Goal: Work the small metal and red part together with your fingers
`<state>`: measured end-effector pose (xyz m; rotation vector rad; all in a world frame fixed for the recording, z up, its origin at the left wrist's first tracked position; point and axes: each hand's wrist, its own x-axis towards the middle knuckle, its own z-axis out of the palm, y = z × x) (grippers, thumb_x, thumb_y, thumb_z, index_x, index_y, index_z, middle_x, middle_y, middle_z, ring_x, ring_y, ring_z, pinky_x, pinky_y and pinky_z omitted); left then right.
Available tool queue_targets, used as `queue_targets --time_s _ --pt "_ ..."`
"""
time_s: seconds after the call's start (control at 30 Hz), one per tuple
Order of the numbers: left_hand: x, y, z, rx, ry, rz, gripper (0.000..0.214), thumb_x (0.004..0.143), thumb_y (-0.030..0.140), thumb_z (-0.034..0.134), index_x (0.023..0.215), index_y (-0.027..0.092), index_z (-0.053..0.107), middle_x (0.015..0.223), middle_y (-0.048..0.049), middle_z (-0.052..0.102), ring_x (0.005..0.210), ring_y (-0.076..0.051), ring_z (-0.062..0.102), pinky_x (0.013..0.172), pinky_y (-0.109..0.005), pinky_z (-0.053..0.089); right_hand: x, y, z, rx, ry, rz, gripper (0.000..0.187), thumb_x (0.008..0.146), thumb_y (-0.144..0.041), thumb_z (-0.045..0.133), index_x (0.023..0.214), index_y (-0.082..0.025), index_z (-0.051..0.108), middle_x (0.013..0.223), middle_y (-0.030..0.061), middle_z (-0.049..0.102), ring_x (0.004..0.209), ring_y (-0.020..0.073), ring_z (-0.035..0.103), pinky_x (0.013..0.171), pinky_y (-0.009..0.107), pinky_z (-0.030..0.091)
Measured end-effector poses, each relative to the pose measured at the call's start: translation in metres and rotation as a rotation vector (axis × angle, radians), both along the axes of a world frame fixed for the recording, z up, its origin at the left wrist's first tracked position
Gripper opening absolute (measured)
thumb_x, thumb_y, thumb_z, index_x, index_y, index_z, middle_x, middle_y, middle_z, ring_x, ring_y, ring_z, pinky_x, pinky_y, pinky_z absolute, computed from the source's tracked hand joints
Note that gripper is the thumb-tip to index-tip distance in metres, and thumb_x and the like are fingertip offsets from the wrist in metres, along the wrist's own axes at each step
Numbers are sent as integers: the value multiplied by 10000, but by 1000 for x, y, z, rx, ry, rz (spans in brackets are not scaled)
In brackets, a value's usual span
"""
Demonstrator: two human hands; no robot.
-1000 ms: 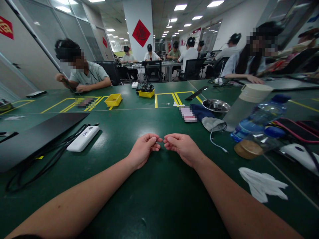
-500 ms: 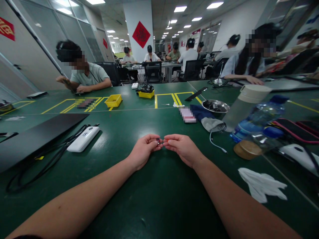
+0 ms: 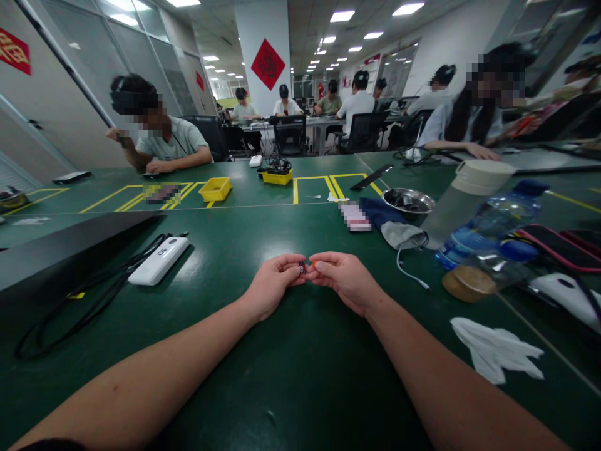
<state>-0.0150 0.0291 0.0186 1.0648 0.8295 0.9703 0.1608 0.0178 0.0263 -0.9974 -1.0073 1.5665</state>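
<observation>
Between the thumb and fingers of my left hand is a small dark, shiny metallic piece, too small to name. My right hand pinches a tiny orange piece, mostly covered by the thumb and fingers. Both hands are just above the green table, with their fingertips nearly meeting in front of me. The curled fingers hide most of what each hand holds.
To the left lie a white power bank, black cables and a dark flat panel. On the right are a blue-capped bottle, a white glove, a metal bowl and a cloth pouch. Co-workers sit beyond.
My fingertips stay close together, and more of the orange piece shows at my right hand. The view has shifted slightly. A co-worker at the left has raised a hand a little.
</observation>
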Motion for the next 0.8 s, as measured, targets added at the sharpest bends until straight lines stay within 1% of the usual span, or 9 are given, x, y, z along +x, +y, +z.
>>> queue_targets --time_s 0.1,0.17,0.3,0.43,0.5,0.57,0.67,0.8 --pt "-1 -1 0 59 47 -8 304 813 182 645 1113 140 627 928 -79 712 784 -117 665 737 -230 523 1 1 2 1 1 -21 226 770 -208 686 982 -133 668 759 49 693 614 111 631 597 249 523" --pt "-1 -1 -1 74 66 -8 294 810 195 650 1097 137 636 917 -76 710 768 -115 659 729 -233 520 1 1 2 7 8 -17 217 762 -218 694 959 -130 671 765 50 691 613 106 620 599 245 513" --pt "0 0 -3 49 59 8 287 801 200 660 1078 124 642 942 -84 711 804 -127 665 793 -264 521 0 1 -1 32 -20 8 244 742 -222 717 964 -128 674 795 58 698 654 113 630 638 255 516" --pt "1 0 -2 23 38 10 322 781 163 670 1100 122 644 963 -90 718 843 -126 667 834 -262 509 -1 3 -7 71 -161 -12 196 804 -281 650 913 -125 693 756 64 692 624 125 635 600 263 516" --pt "1 -1 -1 20 29 6 365 756 128 682 1118 129 641 981 -89 720 871 -130 668 849 -262 503 -1 4 -8 81 -206 -21 180 812 -278 638 879 -123 700 776 76 699 659 135 652 630 272 532" --pt "1 -1 -1 22 34 5 390 735 110 692 1121 134 643 996 -88 721 885 -136 670 850 -267 503 -2 4 -7 69 -206 -32 143 795 -238 650 868 -125 699 791 78 704 699 148 669 673 285 549" --pt "2 -1 -1 28 62 16 376 729 114 692 1102 138 654 976 -81 723 867 -137 672 837 -273 507 -3 4 -5 17 -156 -63 95 778 -183 654 848 -128 687 802 78 704 731 158 680 715 302 562" --pt "3 0 -1 49 108 21 368 718 105 687 1084 139 661 908 -63 720 785 -120 668 815 -280 512 -1 5 -6 -54 -52 -67 82 802 -158 613 825 -121 682 817 97 707 769 165 685 788 324 557"
